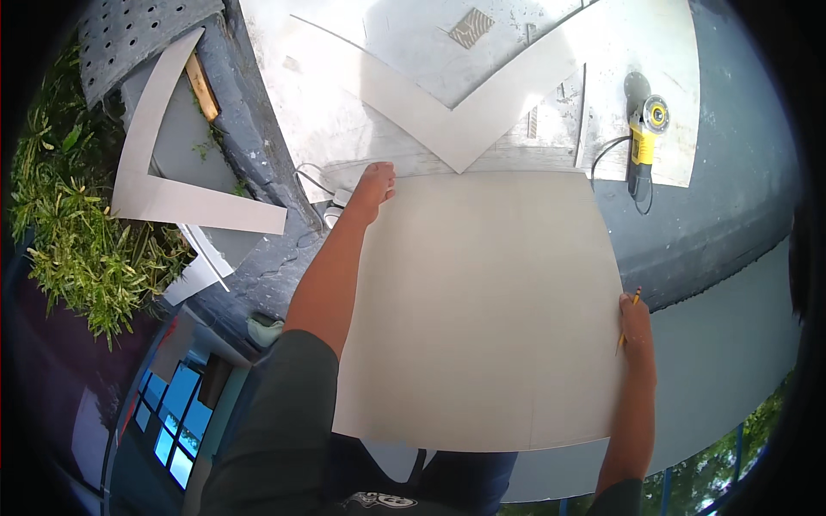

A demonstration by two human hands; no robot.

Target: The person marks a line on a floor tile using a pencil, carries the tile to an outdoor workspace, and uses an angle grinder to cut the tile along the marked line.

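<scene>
A large beige board (482, 301), flat and roughly square, spans the space before my body. At its far left corner my left hand (377, 187) is closed on the edge, with the fingers curled. My right hand (636, 327) grips the right edge lower down. A yellow pencil (637, 297) also sits in that hand, poking out above and below the fingers. Just beyond the board's far edge lies a V-shaped cut piece (456, 129) of similar pale sheet, its point toward me.
On the right lies a yellow and grey angle grinder (643, 146) with a cord. An angled pale offcut (155, 193) rests at left beside green plants (77, 198). A perforated grey block (142, 39) stands far left. A patterned small square (471, 28) lies on the white work surface (404, 52).
</scene>
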